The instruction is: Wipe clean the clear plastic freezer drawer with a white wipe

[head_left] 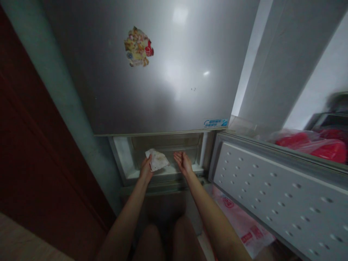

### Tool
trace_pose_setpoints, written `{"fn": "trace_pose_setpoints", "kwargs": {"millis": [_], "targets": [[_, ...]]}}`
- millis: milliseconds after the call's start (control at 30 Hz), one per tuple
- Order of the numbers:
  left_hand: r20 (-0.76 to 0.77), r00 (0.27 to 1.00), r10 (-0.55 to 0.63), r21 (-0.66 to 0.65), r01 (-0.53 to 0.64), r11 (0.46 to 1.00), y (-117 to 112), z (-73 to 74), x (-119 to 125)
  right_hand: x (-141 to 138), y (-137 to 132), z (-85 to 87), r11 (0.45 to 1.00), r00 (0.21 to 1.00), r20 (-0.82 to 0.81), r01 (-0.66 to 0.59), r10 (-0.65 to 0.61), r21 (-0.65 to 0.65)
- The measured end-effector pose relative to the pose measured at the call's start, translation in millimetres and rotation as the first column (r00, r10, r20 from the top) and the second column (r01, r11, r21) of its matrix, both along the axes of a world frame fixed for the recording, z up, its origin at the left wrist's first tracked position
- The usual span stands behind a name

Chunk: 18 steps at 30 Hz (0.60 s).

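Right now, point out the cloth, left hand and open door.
Cloth (157,161), head view: middle of its surface.
Left hand (146,169), head view: its middle.
Open door (276,195), head view: dimpled inner panel.

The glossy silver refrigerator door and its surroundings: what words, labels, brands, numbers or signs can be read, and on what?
No words are legible.
Blue-white rectangular label on the glossy silver refrigerator door: too small and blurred.
Torn yellow-red sticker on that door: red sign resembling a thumbs-up; lettering blurred.
Pale pink plastic bag: round red emblem and red blocks, unreadable.
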<state>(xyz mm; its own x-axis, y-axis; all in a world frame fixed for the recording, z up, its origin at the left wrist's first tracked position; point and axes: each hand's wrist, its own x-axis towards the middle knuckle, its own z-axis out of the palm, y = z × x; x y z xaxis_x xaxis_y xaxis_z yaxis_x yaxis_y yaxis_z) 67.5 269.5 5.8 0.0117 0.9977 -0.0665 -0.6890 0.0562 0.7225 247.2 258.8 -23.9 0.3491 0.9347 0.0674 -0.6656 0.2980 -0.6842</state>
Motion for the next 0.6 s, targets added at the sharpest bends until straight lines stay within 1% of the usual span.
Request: {"fn": "trace_pose_setpoints", "kwargs": {"millis": [133, 367, 600], "targets": [[0.008, 1.0, 0.024, -0.024, -0.024, 0.999, 0, -0.9, -1, -7, 2, 1.1, 0.998, 0.998, -0.022, 0.06, -0.06, -0.004], [0.02, 0.999, 0.028, -0.052, -0.027, 0.998, -6, 0.3, -1, -15, 1, -2.6, 0.989, 0.989, -0.029, 0.149, -0.148, 0.007], [0.025, 0.999, 0.041, -0.058, -0.04, 0.998, -17, 0.8, -4, -21, -9, -3.3, 0.974, 0.975, -0.025, 0.221, -0.22, 0.041]]}}
